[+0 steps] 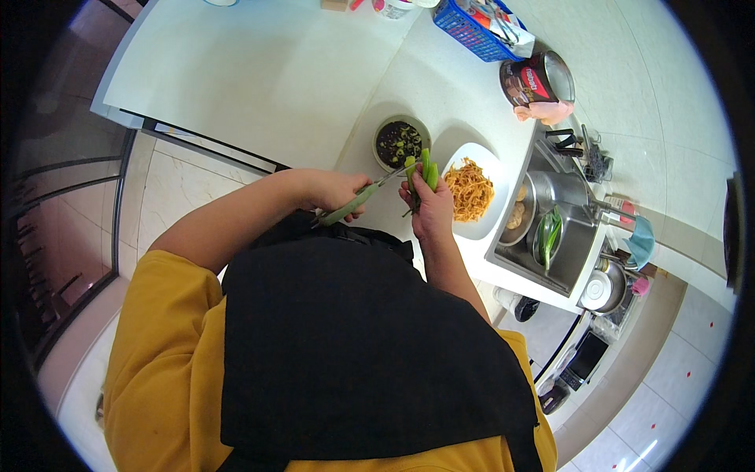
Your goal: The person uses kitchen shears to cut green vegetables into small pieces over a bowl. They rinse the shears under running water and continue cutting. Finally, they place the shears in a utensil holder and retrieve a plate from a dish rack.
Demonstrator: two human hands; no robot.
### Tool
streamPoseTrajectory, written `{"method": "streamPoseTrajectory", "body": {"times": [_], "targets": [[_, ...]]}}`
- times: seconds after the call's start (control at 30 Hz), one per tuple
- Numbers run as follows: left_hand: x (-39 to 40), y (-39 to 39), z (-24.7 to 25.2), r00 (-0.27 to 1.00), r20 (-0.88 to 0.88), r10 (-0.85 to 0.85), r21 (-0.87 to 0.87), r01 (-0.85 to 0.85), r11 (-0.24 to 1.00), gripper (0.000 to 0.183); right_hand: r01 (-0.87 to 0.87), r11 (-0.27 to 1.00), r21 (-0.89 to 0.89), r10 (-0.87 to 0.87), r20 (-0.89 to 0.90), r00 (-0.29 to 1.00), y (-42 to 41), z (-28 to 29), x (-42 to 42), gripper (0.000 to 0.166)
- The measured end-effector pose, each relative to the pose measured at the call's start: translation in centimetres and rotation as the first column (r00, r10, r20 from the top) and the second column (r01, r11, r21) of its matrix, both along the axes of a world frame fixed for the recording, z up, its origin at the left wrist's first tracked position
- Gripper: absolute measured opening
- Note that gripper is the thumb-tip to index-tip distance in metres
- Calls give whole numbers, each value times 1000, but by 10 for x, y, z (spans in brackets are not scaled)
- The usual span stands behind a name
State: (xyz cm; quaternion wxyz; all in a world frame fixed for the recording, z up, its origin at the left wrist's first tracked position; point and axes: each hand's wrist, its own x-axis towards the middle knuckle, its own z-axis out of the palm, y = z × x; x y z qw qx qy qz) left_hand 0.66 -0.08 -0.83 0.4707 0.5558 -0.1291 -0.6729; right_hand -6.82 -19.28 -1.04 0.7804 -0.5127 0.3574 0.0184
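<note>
My left hand (347,192) grips the pale green handle of a cutting tool that looks like kitchen scissors (357,203). Its metal blades reach to the right and meet a bunch of long green vegetables (426,171), perhaps peppers, held upright in my right hand (432,203). Just beyond the blades stands a round bowl (375,141) of dark liquid with cut green pieces (401,141) on it. To the right of my right hand, a white square dish (498,206) carries a heap of orange-brown shreds or noodles (469,192).
A steel sink (566,283) at the right holds a pot with potatoes (515,215) and green stalks (550,236). Behind it are a large tin (531,82) with a pink cloth (545,111) and a blue plastic basket (472,35). White countertop (265,76) extends left.
</note>
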Motion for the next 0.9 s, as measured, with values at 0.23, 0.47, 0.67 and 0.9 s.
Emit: {"method": "streamPoseTrajectory", "body": {"times": [0.23,0.47,0.67,0.9], "targets": [[-4,-2,-9,999,27,28,-31,-27,999,65,28,1000,-5,-28,-17,999,4,2,1,22],[-1,-2,5,999,35,25,-6,-24,1000,58,3,999,-50,-4,-28,1000,2,1,0,22],[1,-2,5,997,71,-22,-11,22,1000,53,-25,995,-97,25,0,1000,-1,-7,-1,20],[1,-1,-7,1000,13,-6,-36,7,999,51,-57,985,-160,54,-19,998,-5,-12,0,18]]}}
